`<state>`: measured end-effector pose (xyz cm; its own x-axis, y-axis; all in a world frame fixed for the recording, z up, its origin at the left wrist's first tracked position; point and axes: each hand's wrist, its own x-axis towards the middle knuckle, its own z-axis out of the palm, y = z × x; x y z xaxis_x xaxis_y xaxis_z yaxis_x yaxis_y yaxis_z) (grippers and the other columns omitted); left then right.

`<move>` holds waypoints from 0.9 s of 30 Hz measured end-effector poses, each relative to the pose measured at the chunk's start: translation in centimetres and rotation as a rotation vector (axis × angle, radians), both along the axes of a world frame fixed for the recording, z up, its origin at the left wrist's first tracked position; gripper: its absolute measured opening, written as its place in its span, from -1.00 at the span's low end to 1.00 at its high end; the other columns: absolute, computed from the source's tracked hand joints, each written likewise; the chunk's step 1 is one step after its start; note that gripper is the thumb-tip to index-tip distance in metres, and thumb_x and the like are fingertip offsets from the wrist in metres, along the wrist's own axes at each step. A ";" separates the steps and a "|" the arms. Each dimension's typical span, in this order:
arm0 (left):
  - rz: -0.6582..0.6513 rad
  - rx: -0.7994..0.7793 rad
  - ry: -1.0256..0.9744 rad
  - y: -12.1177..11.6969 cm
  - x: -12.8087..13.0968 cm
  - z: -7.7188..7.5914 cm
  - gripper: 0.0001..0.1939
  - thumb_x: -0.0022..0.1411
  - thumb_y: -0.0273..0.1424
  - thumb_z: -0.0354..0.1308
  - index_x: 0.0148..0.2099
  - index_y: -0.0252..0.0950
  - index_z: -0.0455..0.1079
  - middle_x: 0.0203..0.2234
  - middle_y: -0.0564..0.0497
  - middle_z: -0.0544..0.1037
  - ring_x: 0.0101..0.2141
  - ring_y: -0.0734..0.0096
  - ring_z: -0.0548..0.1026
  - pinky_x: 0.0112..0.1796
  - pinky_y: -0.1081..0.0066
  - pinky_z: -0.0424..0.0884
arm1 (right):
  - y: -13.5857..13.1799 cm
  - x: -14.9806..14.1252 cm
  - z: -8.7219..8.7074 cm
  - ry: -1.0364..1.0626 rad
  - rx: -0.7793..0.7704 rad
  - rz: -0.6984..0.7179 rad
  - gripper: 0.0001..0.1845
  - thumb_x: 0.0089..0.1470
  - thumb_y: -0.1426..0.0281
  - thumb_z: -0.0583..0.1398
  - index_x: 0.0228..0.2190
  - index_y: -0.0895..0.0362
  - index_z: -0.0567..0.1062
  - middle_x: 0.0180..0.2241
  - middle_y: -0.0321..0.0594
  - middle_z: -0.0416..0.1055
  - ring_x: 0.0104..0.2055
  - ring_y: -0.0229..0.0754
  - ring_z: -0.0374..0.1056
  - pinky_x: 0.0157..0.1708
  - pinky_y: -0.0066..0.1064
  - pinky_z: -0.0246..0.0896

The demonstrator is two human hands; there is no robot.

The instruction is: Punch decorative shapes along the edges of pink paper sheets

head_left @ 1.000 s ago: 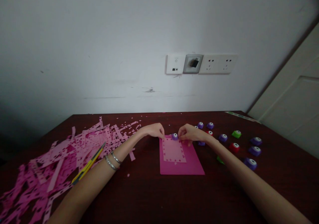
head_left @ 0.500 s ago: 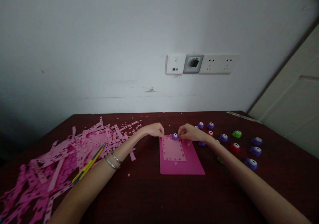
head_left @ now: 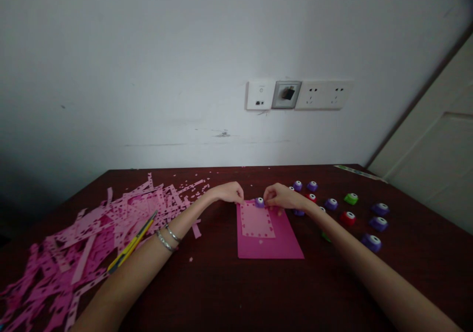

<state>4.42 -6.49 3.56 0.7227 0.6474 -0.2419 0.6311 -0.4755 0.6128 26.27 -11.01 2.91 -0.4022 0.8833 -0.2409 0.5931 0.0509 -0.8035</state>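
A light pink sheet of paper [head_left: 256, 222], punched with small shapes along its borders, lies over a larger magenta sheet [head_left: 271, 250]. At its top left corner, my left hand [head_left: 229, 192] is closed, finger and thumb pinching the paper. My right hand [head_left: 281, 197] pinches the same paper near the top right corner, its fingertips partly hidden by the hand itself. Between the two hands a purple craft punch [head_left: 259, 202] with a white top sits at the paper's upper edge, close beside my right fingertips.
Heaped pink paper strips [head_left: 92, 233] cover the table's left side, with a yellow utility knife [head_left: 132, 243] on them. Several punches stand on the right, among them a green punch [head_left: 351, 199] and a red punch [head_left: 348, 218]. A ruler-like strip [head_left: 360, 173] lies at the back right.
The light pink sheet's lower edge has shifted very slightly to the left. Both hands and the purple craft punch stay in place.
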 end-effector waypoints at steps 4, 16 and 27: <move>0.005 -0.012 0.000 0.1 0.0 -0.1 -0.82 -0.10 -0.34 0.13 -0.51 -0.38 0.44 -0.67 0.08 0.37 -0.60 0.59 0.25 -0.55 0.52 0.10 | -0.1 -0.1 0.1 -0.001 -0.001 -0.003 -0.93 -0.20 0.52 0.13 -0.51 0.22 0.39 -0.62 -0.28 0.41 -0.65 -0.31 0.34 -0.71 -0.53 0.27; 0.143 0.084 -0.061 0.5 -0.2 0.0 -0.64 0.01 -0.12 0.08 -0.52 -0.35 0.37 -0.68 0.10 0.31 -0.60 0.60 0.18 -0.54 0.49 0.06 | 0.2 0.9 0.7 -0.035 0.084 -0.104 -0.58 -0.05 0.08 0.12 -0.59 0.21 0.37 -0.65 -0.22 0.38 -0.71 -0.38 0.24 -0.75 -0.57 0.14; 0.187 -0.060 -0.144 -2.2 2.4 0.3 -0.49 0.02 0.04 -0.01 -0.54 -0.36 0.33 -0.77 0.15 0.13 -0.71 0.62 0.10 -0.63 0.47 0.02 | -0.5 -1.2 0.1 -0.091 0.062 -0.012 -0.51 -0.04 0.10 0.10 -0.75 0.20 0.33 -0.76 -0.29 0.26 -0.76 -0.43 0.08 -0.76 -0.57 -0.05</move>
<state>6.77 -8.64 3.84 0.6217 0.7606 -0.1872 0.6091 -0.3191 0.7261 25.10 -11.53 3.00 -0.3707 0.9022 -0.2202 0.6640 0.0917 -0.7421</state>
